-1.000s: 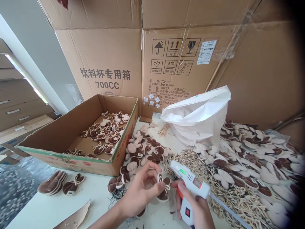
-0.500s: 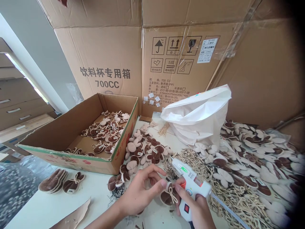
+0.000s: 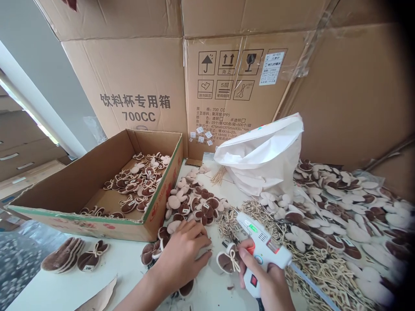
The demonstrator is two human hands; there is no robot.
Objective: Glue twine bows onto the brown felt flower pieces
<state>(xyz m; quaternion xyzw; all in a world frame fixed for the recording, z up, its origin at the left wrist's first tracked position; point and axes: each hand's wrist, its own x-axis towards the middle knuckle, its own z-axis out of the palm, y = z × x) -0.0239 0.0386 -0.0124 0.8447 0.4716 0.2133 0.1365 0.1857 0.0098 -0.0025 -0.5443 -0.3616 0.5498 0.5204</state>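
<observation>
My right hand [image 3: 270, 280] grips a white hot glue gun [image 3: 259, 246] whose nozzle points up and to the left. Between the fingers of that same hand is a small brown plush piece [image 3: 228, 260] with a beige cord bow, beside the gun's trigger. My left hand [image 3: 184, 252] is low over the white table, palm down, its fingers stretched forward and thumb apart. It is nearest to the pile of brown and cream plush pieces [image 3: 205, 206]; nothing shows in its fingers. Under its wrist, another brown piece [image 3: 186, 288] is partly hidden.
An open cardboard box [image 3: 106, 224] at left holds several bow-tied pieces. Beige cord bows [image 3: 324, 276] lie heaped at right, before many plush pieces [image 3: 343, 207]. A white bag [image 3: 259, 168] stands behind. Stacked brown pieces [image 3: 61, 257] and torn cardboard [image 3: 99, 298] lie front left.
My left hand has moved away from the bow-tied piece, turning palm down toward the pile. My right hand still holds the glue gun and the piece. The view has shifted slightly right.
</observation>
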